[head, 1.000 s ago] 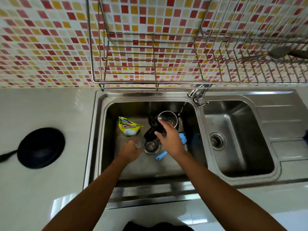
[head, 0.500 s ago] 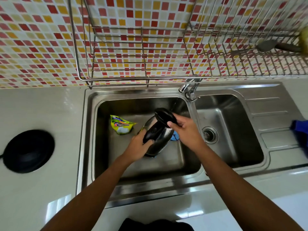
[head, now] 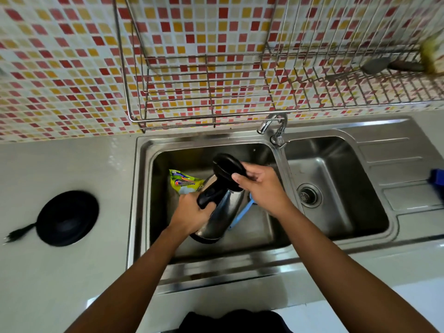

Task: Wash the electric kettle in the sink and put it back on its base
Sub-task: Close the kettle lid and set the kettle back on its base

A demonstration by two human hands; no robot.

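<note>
Both forearms reach in from the bottom edge over the left basin of the steel double sink (head: pixel 141 188). The left hand (head: pixel 192 212) is wrapped around the black handle (head: pixel 211 195) of the electric kettle (head: pixel 219 221), which is held tilted above the basin floor. The right hand (head: pixel 262 188) grips the kettle's black lid (head: pixel 227 168) at its edge, thumb on top. Under the kettle lies a blue-handled brush (head: pixel 241 213); behind it sits a yellow-green detergent pouch (head: pixel 183 185). On the white counter, well to the left, is the round black kettle base (head: pixel 68 218) with its plug (head: pixel 10 237). Further back are the faucet (head: pixel 274 126), the right basin's drain (head: pixel 309 195), a blue cloth (head: pixel 437 180) and a wire dish rack (head: pixel 206 92) against mosaic tiles.
</note>
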